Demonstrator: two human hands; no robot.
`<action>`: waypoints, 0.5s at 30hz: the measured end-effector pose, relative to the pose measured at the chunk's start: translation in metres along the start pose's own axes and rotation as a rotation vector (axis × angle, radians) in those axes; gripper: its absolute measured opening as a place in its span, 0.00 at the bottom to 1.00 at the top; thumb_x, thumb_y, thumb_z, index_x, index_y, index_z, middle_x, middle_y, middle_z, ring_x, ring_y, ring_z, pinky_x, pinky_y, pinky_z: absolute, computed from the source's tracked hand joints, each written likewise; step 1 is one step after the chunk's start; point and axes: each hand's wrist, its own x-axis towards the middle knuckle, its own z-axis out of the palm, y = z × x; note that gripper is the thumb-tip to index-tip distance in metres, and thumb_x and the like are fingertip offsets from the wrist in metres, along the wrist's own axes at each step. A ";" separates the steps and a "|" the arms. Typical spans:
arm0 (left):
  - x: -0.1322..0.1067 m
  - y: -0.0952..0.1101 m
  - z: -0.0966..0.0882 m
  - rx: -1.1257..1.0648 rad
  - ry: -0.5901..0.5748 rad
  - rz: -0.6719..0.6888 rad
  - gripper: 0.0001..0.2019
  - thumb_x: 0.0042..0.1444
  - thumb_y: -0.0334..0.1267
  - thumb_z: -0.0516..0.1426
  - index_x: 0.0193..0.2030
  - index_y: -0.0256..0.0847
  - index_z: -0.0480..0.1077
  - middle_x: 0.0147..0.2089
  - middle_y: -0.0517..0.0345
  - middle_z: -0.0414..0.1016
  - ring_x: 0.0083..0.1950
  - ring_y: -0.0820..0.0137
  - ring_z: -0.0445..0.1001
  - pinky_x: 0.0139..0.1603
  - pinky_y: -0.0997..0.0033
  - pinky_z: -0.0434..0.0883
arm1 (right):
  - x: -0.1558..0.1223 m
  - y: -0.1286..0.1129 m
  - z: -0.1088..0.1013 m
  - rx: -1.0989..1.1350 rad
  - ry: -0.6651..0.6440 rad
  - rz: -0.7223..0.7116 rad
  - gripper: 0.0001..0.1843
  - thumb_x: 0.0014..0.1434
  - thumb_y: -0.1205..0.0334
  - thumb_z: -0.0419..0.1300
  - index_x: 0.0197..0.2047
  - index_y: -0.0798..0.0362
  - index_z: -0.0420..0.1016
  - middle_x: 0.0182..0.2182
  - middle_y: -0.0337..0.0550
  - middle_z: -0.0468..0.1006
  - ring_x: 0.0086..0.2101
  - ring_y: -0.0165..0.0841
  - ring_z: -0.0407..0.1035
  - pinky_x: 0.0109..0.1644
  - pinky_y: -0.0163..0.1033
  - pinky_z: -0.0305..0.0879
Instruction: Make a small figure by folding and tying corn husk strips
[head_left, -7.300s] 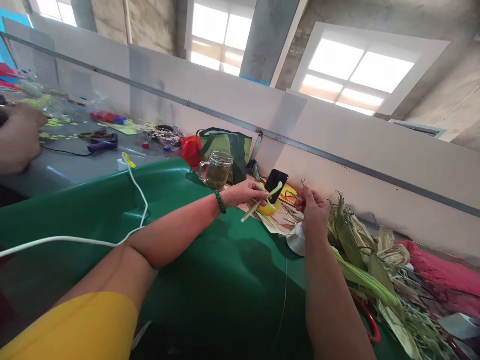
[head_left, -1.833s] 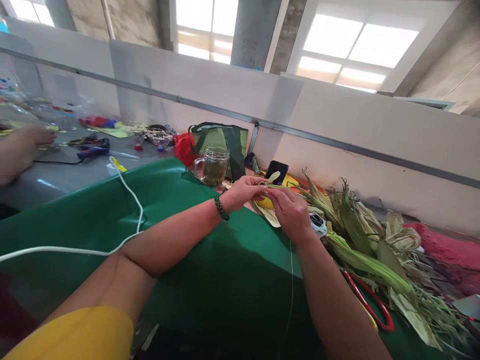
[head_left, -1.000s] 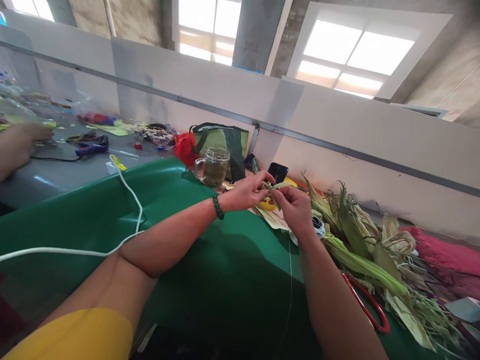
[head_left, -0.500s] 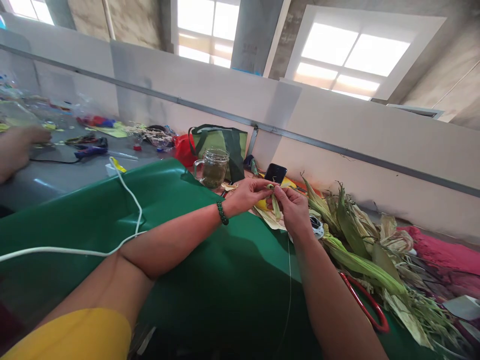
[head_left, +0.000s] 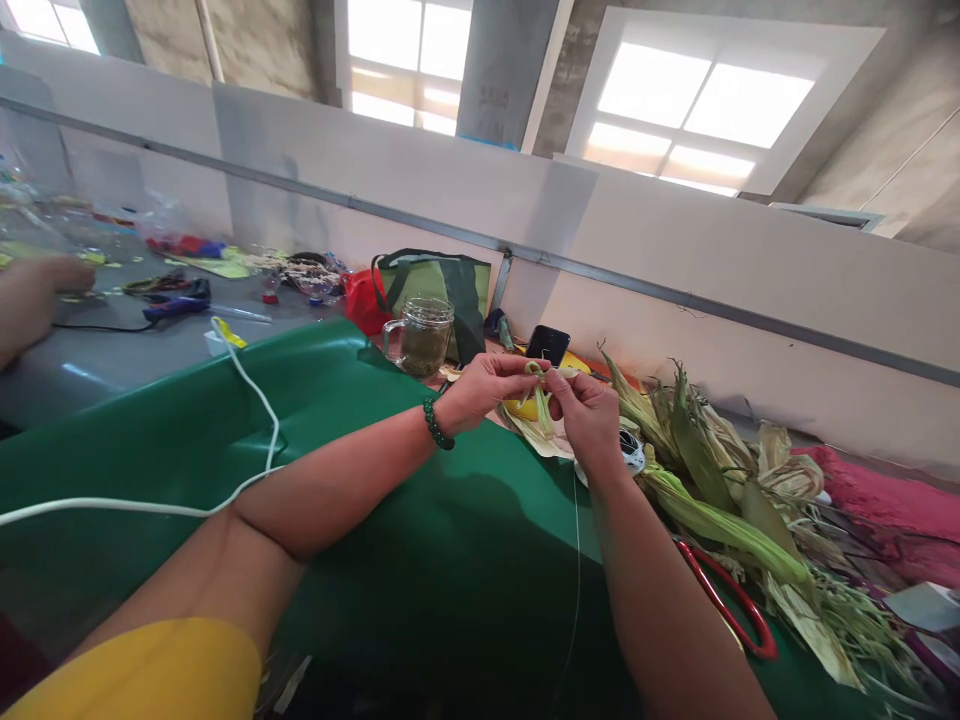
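Observation:
My left hand (head_left: 487, 382), with a green bead bracelet (head_left: 433, 424) on the wrist, pinches one end of a folded pale green corn husk strip (head_left: 538, 392). My right hand (head_left: 589, 418) pinches the same strip from the right, fingers closed on it. The strip's ends hang down between the two hands, just above the green sheet (head_left: 360, 470). A thin thread (head_left: 576, 560) runs down from under my right hand towards me. A dark phone (head_left: 547, 346) leans behind the hands.
A heap of corn husks (head_left: 720, 480) lies right of my hands, with red-handled scissors (head_left: 727, 600) in front. A glass mug (head_left: 418, 338), green bag (head_left: 442, 285) and white cable (head_left: 247, 400) sit left. Another person's hand (head_left: 30, 300) works far left.
Both hands came together on the husk strip and folded it over; its ends, which pointed up and sideways earlier, now hang down between my fingers.

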 end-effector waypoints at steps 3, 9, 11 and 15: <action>-0.001 0.002 0.001 0.087 0.021 0.084 0.20 0.36 0.40 0.72 0.39 0.35 0.81 0.34 0.54 0.81 0.35 0.74 0.75 0.42 0.72 0.72 | -0.001 0.000 0.000 -0.054 0.027 -0.052 0.26 0.53 0.38 0.60 0.19 0.52 0.69 0.11 0.33 0.65 0.15 0.26 0.57 0.21 0.34 0.56; 0.001 0.007 -0.004 0.111 0.051 0.077 0.17 0.40 0.36 0.70 0.39 0.34 0.80 0.32 0.55 0.80 0.31 0.77 0.72 0.35 0.75 0.71 | -0.003 0.005 0.000 -0.114 0.070 -0.162 0.20 0.60 0.46 0.56 0.26 0.52 0.71 0.15 0.35 0.68 0.16 0.28 0.62 0.22 0.35 0.61; 0.003 0.010 -0.008 0.058 0.078 0.044 0.16 0.40 0.35 0.70 0.38 0.33 0.80 0.32 0.56 0.79 0.29 0.78 0.71 0.32 0.76 0.69 | -0.004 0.006 -0.003 -0.240 0.111 -0.363 0.11 0.60 0.54 0.57 0.33 0.51 0.75 0.23 0.39 0.75 0.22 0.30 0.68 0.29 0.37 0.67; 0.005 0.013 -0.011 0.050 0.090 0.045 0.17 0.39 0.35 0.70 0.38 0.32 0.80 0.32 0.54 0.80 0.29 0.78 0.72 0.33 0.76 0.70 | -0.004 0.006 -0.008 -0.543 -0.034 -0.773 0.13 0.60 0.68 0.53 0.40 0.48 0.79 0.33 0.45 0.79 0.34 0.34 0.73 0.39 0.40 0.70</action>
